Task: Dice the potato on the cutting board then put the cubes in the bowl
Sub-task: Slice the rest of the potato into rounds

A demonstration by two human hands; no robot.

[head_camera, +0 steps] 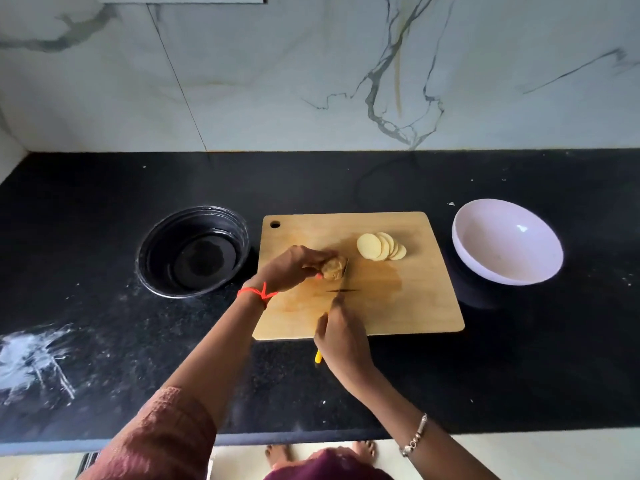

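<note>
left hand (294, 268) fingers curled round potato (334, 269) | right hand (343, 337) fingers gripping knife (318, 357) | slices (381, 246) on cutting board (415, 306)

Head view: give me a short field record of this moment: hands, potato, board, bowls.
left hand: holds the unsliced potato piece on the cutting board
right hand: grips a yellow-handled knife near the potato piece
slices: round, fanned on the cutting board, right of the potato piece; no cubes yet
white bowl: right of the cutting board, empty
black bowl: left of the cutting board
</note>
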